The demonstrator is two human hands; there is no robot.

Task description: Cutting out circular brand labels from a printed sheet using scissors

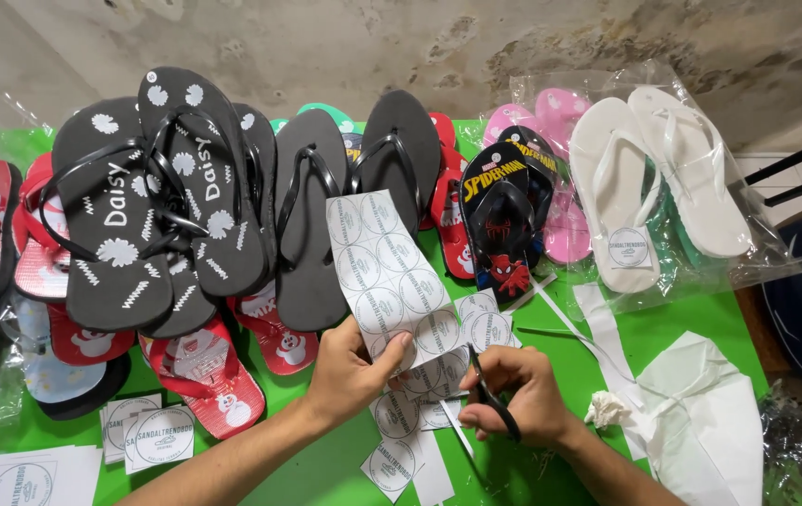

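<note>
Sticker sheet (384, 272) with round labels stands pinched at its lower edge by the left hand (347, 373), above the green table (673, 323). Right hand (513, 394) grips black scissors (490, 398) beside it. Cut labels (392, 459) lie below. Behind, a clear bag (748, 239) holds white sandals (649, 183); black sandals (162, 192) lie loose.

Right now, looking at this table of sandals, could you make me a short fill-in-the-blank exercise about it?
1. The right hand holds a pair of ____.
2. The left hand holds up a sheet of round ____.
3. The table surface is coloured ____.
4. The pair of sandals in the clear bag at the right is coloured ____.

Missing words: scissors; stickers; green; white
</note>
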